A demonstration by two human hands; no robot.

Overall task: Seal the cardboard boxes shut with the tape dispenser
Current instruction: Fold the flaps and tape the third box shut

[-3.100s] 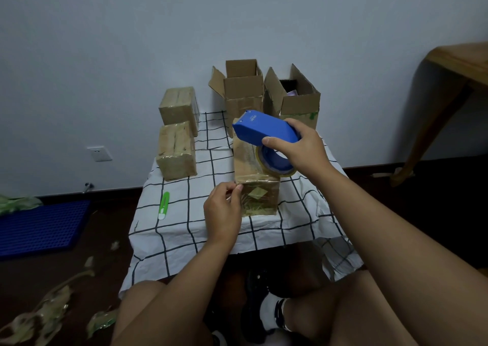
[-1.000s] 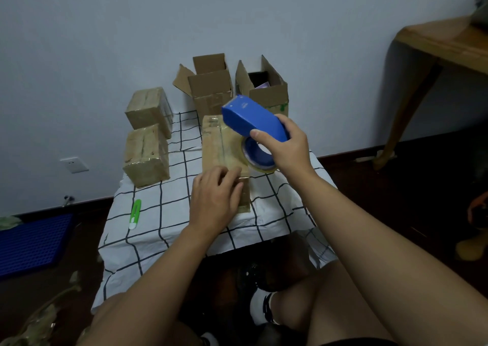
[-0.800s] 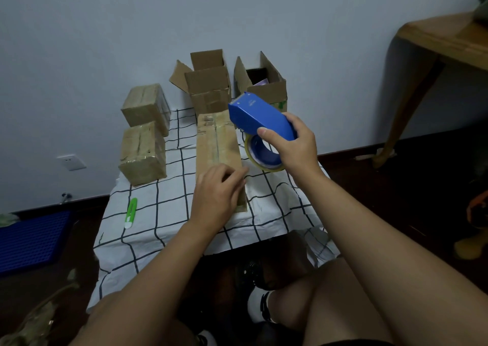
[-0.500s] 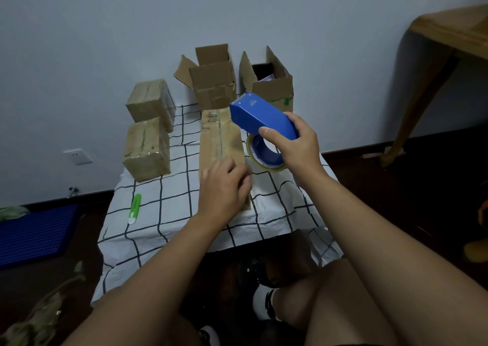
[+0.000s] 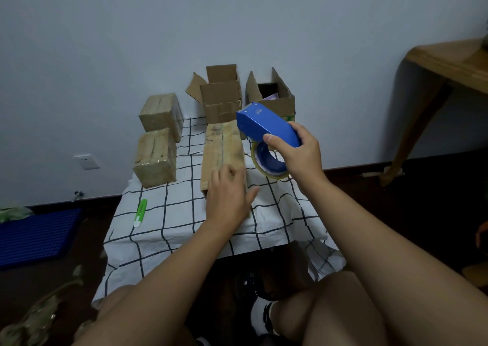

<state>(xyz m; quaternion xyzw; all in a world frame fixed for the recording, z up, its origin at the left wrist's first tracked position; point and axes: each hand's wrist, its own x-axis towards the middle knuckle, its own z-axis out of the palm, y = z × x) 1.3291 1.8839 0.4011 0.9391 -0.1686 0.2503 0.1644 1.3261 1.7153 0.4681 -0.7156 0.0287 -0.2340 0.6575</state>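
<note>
- Long cardboard box (image 5: 221, 150) lies lengthwise mid-table on the checked cloth (image 5: 169, 229), seam up for taping.
- Right hand (image 5: 298, 152) clenches the blue tape dispenser (image 5: 264, 127), raised beside the box.
- Left hand (image 5: 228, 199) rests on the near end, fingers loosely bent, steadying it.

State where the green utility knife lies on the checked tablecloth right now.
In the head view, the green utility knife lies on the left part of the checked tablecloth, nearer the person than the closer taped box and left of the left hand.
</note>
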